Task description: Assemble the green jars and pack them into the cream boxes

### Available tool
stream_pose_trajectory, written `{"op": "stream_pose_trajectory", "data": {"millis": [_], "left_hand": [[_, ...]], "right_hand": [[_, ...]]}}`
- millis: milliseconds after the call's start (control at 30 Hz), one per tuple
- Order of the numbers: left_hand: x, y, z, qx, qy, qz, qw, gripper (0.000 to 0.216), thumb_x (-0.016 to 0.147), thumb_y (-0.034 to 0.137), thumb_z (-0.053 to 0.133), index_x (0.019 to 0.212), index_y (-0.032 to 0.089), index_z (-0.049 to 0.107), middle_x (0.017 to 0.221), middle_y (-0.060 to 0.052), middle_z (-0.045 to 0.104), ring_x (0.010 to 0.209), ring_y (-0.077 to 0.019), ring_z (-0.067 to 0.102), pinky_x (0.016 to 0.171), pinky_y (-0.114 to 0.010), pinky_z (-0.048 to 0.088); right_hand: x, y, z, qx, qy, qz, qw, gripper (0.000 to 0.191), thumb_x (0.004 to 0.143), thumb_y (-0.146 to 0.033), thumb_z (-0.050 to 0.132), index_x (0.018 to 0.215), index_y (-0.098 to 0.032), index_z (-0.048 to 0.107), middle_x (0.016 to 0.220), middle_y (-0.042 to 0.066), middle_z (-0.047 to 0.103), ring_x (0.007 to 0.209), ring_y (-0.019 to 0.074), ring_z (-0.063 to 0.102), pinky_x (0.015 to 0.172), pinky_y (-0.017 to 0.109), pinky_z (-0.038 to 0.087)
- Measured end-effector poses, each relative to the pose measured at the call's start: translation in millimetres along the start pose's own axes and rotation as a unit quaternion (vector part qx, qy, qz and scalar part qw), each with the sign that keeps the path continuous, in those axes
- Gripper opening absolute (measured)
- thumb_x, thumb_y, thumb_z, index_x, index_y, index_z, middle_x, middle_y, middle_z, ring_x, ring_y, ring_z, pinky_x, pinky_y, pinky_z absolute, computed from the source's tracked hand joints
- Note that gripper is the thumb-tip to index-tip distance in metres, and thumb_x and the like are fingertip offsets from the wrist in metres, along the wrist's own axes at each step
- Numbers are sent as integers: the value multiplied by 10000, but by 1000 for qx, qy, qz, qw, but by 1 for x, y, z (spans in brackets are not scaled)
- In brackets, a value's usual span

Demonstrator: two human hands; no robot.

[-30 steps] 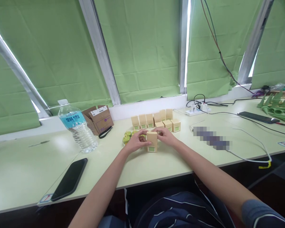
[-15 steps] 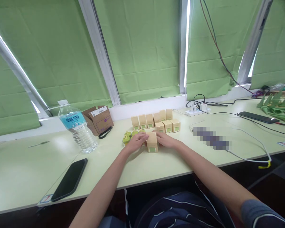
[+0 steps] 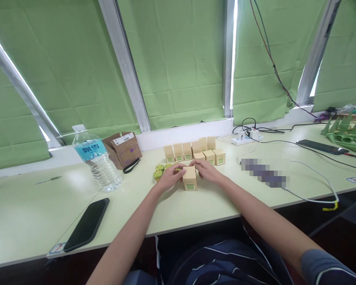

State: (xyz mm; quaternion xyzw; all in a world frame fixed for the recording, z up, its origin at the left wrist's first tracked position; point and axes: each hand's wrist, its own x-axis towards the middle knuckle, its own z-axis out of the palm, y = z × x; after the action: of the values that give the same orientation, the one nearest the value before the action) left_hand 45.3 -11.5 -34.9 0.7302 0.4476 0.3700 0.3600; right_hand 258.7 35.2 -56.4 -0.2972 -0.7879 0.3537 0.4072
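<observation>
The small box looks like matt tan cardboard; the bottle is clear glossy plastic; the desk is smooth and matt.

Bare counter lies open from the small box to the near edge. Behind it, a cluster of like boxes stands close, closing off the window side. Green pieces crowd just beside the left hand. A white cable crosses the right; the water bottle and phone lie well left.

Water bottle, black phone
</observation>
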Motion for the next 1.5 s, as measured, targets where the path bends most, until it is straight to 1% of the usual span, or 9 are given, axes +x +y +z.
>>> {"op": "stream_pose_trajectory", "data": {"millis": [200,367,600,767,900,1100,1233,1400,1500], "left_hand": [[1,-1,0,18,5,-8,1000,430,864,546,596,1058,170,677,777,-17,612,580,-113,505,575,-262,416],[3,-5,-2,15,-1,-2,1000,430,882,561,550,961,163,691,640,3,567,565,-129,506,557,-261,404],[3,-6,-1,36,15,9,999,398,881,521,567,1073,190,674,751,-2,606,577,-113,535,560,-247,427],[4,-7,0,44,16,11,999,373,875,509,573,1012,177,673,783,-11,629,563,-110,543,558,-251,441],[4,-7,1,84,30,30,996,343,885,496,556,926,175,671,768,-5,643,553,-110,548,572,-255,448],[3,-8,2,174,51,66,981,339,917,456,509,858,176,691,738,-8,659,561,-118,553,573,-255,437],[2,-9,1,222,58,88,969,355,935,447,485,854,185,710,728,-10,667,601,-135,555,589,-263,430],[2,-6,1,293,74,137,943,316,963,389,456,927,200,707,836,-28,697,749,-160,595,701,-284,445],[0,-3,2,298,93,161,936,279,976,361,431,1034,200,651,835,-20,670,708,-142,573,694,-274,438]], "right_hand": [[-2,-5,0,6,15,-12,1000,382,941,-527,449,801,-191,566,707,-19,563,463,91,486,469,229,380],[-2,-5,2,-7,9,-20,1000,322,921,-476,496,802,-185,563,792,3,597,530,90,484,486,220,372],[-1,-3,2,-43,-8,-18,999,316,935,-447,462,786,-185,555,752,-4,571,621,118,499,583,239,388],[0,0,1,-71,-48,-1,996,381,956,-473,399,711,-192,479,679,-18,506,588,124,487,583,251,374],[0,5,2,-51,-81,30,995,422,962,-512,355,696,-195,438,673,-32,467,513,113,485,557,263,383],[1,10,2,9,-102,95,990,435,937,-558,379,762,-187,525,778,-9,527,528,117,536,529,267,420],[2,8,3,43,-115,118,985,416,898,-570,454,769,-185,547,754,-3,535,547,123,527,496,257,400],[1,5,3,-7,-84,67,994,399,922,-521,440,723,-186,526,684,-22,517,520,115,499,526,260,391],[0,-1,2,-51,-33,13,998,356,944,-465,434,776,-185,574,738,-13,583,540,104,493,561,250,383]]}}
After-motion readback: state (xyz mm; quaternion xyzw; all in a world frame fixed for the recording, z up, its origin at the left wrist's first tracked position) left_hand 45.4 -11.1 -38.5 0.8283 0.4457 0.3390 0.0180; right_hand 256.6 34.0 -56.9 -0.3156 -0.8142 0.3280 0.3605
